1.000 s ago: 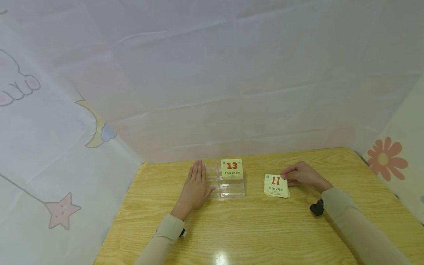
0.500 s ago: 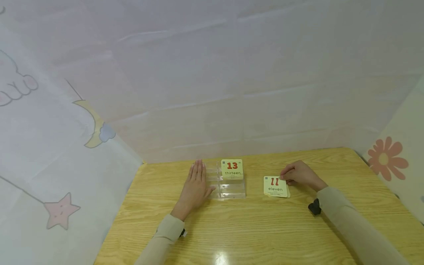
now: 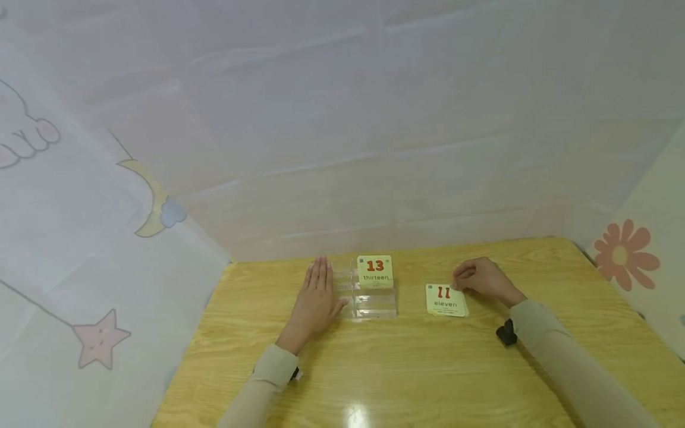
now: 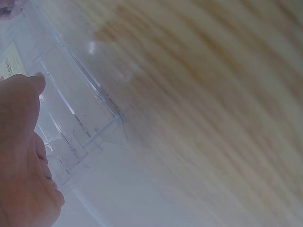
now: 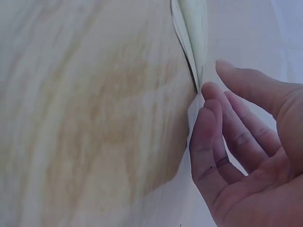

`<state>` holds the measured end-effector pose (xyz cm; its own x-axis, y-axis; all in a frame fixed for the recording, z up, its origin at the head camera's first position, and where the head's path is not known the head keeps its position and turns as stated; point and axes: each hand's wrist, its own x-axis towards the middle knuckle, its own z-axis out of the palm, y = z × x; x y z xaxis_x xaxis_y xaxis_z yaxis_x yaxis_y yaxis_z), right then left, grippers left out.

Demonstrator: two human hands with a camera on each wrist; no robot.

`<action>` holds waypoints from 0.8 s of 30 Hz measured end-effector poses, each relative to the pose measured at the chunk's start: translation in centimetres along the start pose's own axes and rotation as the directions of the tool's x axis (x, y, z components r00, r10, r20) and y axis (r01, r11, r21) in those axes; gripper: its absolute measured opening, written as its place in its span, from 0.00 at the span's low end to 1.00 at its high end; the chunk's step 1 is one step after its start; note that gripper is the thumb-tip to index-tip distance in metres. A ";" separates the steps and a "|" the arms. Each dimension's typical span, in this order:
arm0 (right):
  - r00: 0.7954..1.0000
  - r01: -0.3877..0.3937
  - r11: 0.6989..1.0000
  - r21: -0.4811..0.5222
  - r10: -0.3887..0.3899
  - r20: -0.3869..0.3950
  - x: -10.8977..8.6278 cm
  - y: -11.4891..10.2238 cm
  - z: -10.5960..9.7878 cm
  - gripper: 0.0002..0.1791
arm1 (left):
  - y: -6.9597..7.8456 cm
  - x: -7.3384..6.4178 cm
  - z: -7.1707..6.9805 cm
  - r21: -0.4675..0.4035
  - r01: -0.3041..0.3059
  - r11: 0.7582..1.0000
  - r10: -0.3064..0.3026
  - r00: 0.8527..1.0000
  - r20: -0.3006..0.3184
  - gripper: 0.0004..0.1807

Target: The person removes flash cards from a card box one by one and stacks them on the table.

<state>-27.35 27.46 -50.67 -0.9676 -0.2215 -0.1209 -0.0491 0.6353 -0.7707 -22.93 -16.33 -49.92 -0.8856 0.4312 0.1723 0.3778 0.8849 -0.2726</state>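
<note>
- Eleven card (image 3: 445, 301), right of centre, sits squarer now.
- Left hand (image 3: 314, 300): straight fingers over clear rack (image 3: 374, 304).
- Right hand (image 3: 486, 281): can't tell if pinching; wrist view alone shows thumb-finger gap.

Walls (image 3: 64, 255) show a star (image 3: 100, 339), perhaps an animal (image 3: 22, 129)

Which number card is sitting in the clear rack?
The thirteen card, at the back of the rack; the eleven card lies outside it, over the table, by the right hand.
</note>
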 end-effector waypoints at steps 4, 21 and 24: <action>1.000 0.019 0.999 -0.031 -0.020 -0.019 0.0 -0.1 -0.2 0.17 | -0.1 0.0 -0.1 -0.003 -0.001 1.000 0.001 1.000 -0.006 0.51; 0.988 0.147 0.987 -0.069 -0.150 -0.044 -0.4 -2.5 -0.6 0.27 | -0.1 0.0 -0.2 0.011 0.005 1.000 -0.005 1.000 0.007 0.52; 0.984 0.168 0.983 -0.072 -0.171 -0.040 -0.6 -3.1 -0.4 0.28 | 0.0 0.0 -0.3 0.014 0.009 1.000 -0.009 1.000 0.013 0.52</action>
<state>-26.74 25.91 -47.91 -0.9539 -0.2977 0.0379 -0.2290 0.6406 -0.7330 -22.85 -16.31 -49.68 -0.8923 0.4211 0.1627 0.3663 0.8861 -0.2841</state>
